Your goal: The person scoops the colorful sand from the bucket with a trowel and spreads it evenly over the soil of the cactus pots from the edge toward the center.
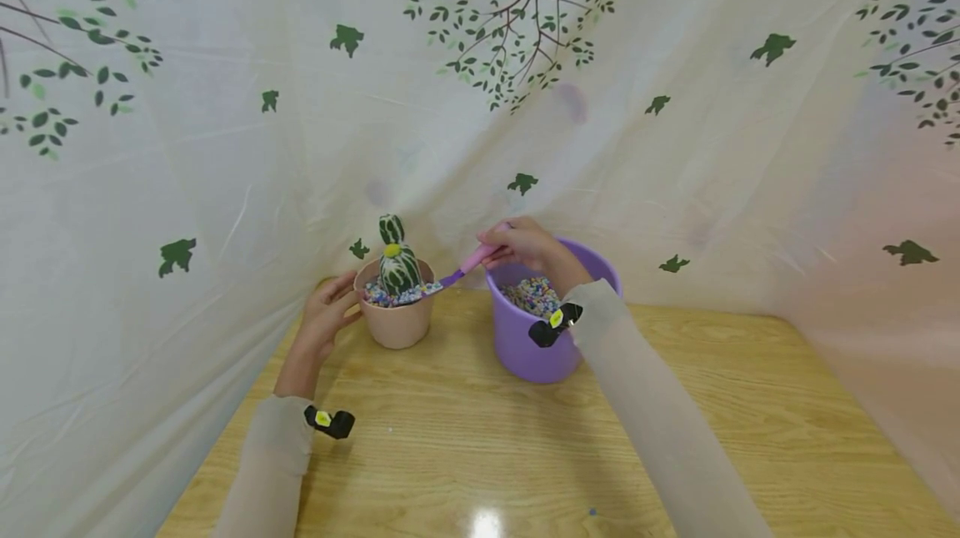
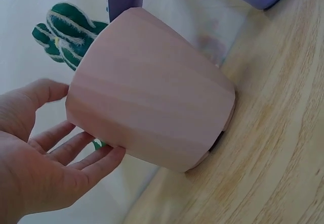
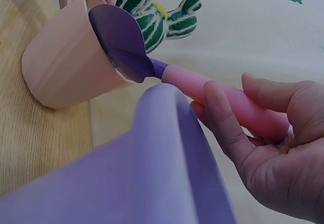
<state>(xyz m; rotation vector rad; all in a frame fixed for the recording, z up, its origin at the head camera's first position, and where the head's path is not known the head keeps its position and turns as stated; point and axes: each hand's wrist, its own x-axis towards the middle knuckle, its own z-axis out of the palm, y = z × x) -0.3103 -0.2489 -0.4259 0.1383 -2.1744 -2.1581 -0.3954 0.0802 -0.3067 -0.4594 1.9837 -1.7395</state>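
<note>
Two hands at work near the desk's (image 1: pixel 420 455) back edge. Left hand (image 1: pixel 322 319): fingers loosely spread, tips against the left side of a pinkish pot (image 1: pixel 397 328), which stands upright by the back-left corner. A striped green cactus (image 1: pixel 400 273) rises from coloured pebbles (image 1: pixel 381 296) inside. Right hand (image 1: pixel 528 244): grips the pink handle of a trowel (image 1: pixel 476 258), purple blade slanting down over the pot's right rim. Purple bucket (image 1: pixel 525 354), part-filled with similar pebbles, right of the pot, under the right forearm. Leaf-printed curtain (image 1: pixel 450 138) behind.

Long, pale beige sleeves (image 1: pixel 660 404) each carry a black wrist device (image 1: pixel 341 424) (it bears a yellow patch (image 1: pixel 322 419)).
</note>
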